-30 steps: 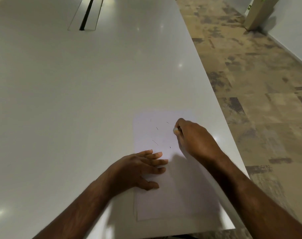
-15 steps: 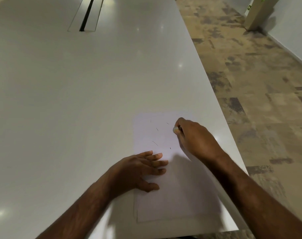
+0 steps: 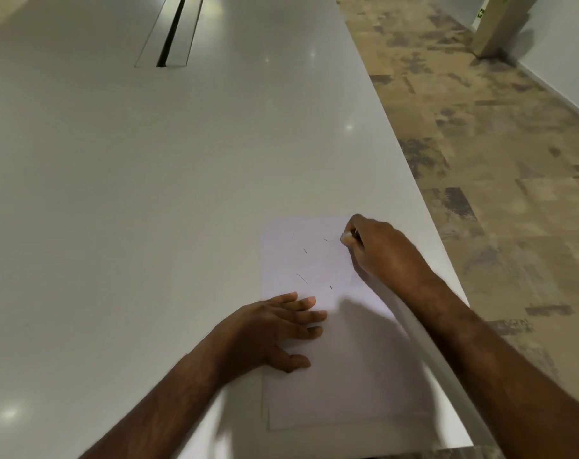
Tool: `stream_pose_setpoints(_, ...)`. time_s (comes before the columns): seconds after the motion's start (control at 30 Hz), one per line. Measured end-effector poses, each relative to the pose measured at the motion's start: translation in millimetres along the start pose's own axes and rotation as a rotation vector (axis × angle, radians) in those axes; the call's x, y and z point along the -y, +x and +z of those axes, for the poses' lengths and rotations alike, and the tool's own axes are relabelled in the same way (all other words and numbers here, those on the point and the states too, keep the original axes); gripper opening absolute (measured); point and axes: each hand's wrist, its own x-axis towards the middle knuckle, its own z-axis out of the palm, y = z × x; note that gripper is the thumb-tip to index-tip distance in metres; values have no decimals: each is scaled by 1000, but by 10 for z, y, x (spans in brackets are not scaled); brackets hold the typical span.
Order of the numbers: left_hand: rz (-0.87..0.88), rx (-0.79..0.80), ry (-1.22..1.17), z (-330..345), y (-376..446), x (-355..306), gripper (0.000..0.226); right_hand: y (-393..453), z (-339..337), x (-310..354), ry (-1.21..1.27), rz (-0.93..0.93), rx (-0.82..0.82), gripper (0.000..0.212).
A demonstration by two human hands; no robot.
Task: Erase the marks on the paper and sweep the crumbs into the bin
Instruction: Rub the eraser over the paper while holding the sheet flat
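Observation:
A white sheet of paper point(image 3: 347, 385) lies near the table's right front corner. Several short dark pencil marks point(image 3: 302, 278) are scattered over its upper half. My left hand point(image 3: 274, 329) lies flat on the paper's left edge, fingers spread, pinning it down. My right hand point(image 3: 380, 253) rests on the paper's upper right part, fingers closed around a small pale eraser point(image 3: 346, 237) whose tip touches the sheet. No bin is in view.
The paper lies on a large white table point(image 3: 149, 210) with a cable slot point(image 3: 170, 34) at the far end. The table's right edge runs close to my right forearm. Beyond it is patterned brown floor point(image 3: 496, 144) and a tan box point(image 3: 500, 24) by the wall.
My right hand with the eraser has shifted slightly up and to the right on the paper. My left hand stays pressed on the sheet.

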Motion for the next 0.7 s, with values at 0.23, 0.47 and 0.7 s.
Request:
stream_pose_setpoints(0.23,-6,-24,-6,8,8,-4,49,0,-42,39,-39,-19,13,16)
stream_pose_setpoints(0.47,-14,-15,-20,21,-2,21,49,-1,8,-33,-8,-2,-42,16)
stream_pose_setpoints(0.7,1,-13,-13,44,11,51,51,-206,-6,20,-80,-55,-17,18)
